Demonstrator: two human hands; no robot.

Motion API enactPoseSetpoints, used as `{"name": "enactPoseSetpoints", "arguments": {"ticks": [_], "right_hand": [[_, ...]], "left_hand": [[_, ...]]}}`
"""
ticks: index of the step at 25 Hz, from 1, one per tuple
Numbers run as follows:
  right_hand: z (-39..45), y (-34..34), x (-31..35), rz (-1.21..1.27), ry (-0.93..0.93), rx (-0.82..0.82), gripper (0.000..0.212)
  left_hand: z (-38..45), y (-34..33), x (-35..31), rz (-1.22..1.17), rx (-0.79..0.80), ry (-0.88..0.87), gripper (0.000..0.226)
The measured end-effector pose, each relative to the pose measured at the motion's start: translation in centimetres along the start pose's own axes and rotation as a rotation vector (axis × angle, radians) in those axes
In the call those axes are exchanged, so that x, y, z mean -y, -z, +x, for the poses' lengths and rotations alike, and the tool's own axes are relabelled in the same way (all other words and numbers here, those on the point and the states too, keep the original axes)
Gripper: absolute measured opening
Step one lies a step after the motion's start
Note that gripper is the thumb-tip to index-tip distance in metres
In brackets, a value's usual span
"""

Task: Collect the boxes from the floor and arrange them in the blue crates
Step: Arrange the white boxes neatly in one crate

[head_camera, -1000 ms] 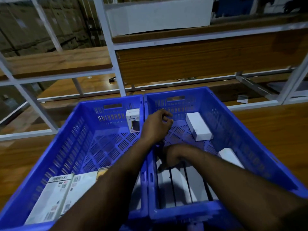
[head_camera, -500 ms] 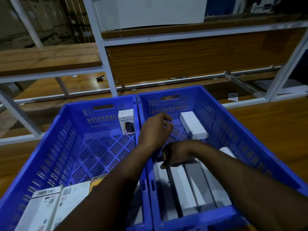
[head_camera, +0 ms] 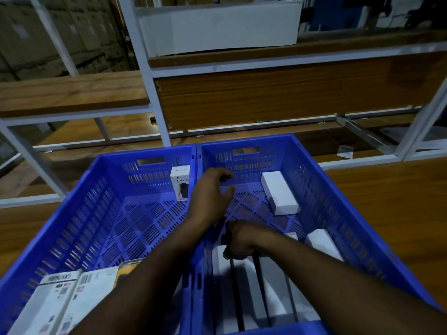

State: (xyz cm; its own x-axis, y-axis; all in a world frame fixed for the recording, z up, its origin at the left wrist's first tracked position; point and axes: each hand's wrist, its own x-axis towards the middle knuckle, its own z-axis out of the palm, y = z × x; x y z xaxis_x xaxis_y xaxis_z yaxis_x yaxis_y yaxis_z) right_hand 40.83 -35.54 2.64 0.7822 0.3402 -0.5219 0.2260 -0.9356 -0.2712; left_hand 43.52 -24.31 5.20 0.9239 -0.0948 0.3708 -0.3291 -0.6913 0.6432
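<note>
Since a second ago our left hand [head_camera: 212, 192] loosened, fingers relaxed, holding nothing over the right crate [head_camera: 321, 189]. Right hand [head_camera: 239, 240] presses the white boxes [head_camera: 263, 293] beneath it; whether it grips, can't tell. Row's nearly seated.

Legible print, two items, both in the left blue crate [head_camera: 79, 213].

1. Small white box [head_camera: 179, 183], upright against the crate's far right corner: "HALLEY" in dark capitals across its front, then digits that begin "20" and run behind the crate wall. Above sits a small red logo with a pale word beside it, too faint to read. Below the name, a picture of a dark product.

2. Flat white box [head_camera: 52, 301] at the crate's near left end: a bold heading in black capitals, blurred, perhaps "PORTRONICS". Barcodes and QR-type squares stand under it and on the neighbouring white box [head_camera: 90, 290]; their digits are too small to read.
</note>
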Motion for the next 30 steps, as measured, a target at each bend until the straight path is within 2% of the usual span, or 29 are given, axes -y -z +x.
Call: {"name": "enactPoseSetpoints", "arguments": {"ticks": [2,4,9,13,15,17,21,24,26,28,30], "right_hand": [[-0.2,-0.2,0.0,0.009,-0.013,-0.030,0.039],[-0.4,0.0,-0.1,0.035,-0.035,-0.074,0.042],[-1.4,2.4,-1.2,0.154,-0.123,-0.264,0.056],[-2.8,5.3,-3.0,0.343,-0.165,-0.490,0.050],[-2.9,6.1,-4.0,0.472,-0.198,-0.654,0.049],[-2.6,6.6,-5.1,0.640,-0.208,-0.798,0.052],[-2.1,7.4,-6.2,1.111,-0.220,-1.000,0.056],[-1.6,7.3,-6.6,1.508,-0.207,-0.962,0.049],[-1.4,7.3,-7.1,1.676,-0.172,-0.913,0.029],[-1.5,7.4,-7.1,1.822,-0.151,-0.890,0.009],[-1.5,7.4,-7.1,1.948,-0.125,-0.850,0.003]], "left_hand": [[0.3,0.7,0.4,-0.076,-0.158,0.059,0.026],[0.7,1.3,1.3,-0.120,-0.244,0.111,0.026],[1.1,2.5,2.5,-0.195,-0.283,0.261,0.017],[1.1,2.9,3.4,-0.316,-0.350,0.417,0.017],[0.8,3.0,3.1,-0.317,-0.334,0.413,0.015],[0.8,2.9,2.6,-0.282,-0.295,0.331,0.013],[0.6,2.3,0.8,-0.312,-0.186,0.196,0.016],[0.3,1.7,-0.1,-0.353,-0.094,0.265,0.048],[0.2,1.4,0.0,-0.364,-0.037,0.322,0.071],[0.1,1.5,-0.1,-0.368,-0.022,0.319,0.078],[0.0,1.9,-0.6,-0.438,-0.013,0.305,0.077]]}}
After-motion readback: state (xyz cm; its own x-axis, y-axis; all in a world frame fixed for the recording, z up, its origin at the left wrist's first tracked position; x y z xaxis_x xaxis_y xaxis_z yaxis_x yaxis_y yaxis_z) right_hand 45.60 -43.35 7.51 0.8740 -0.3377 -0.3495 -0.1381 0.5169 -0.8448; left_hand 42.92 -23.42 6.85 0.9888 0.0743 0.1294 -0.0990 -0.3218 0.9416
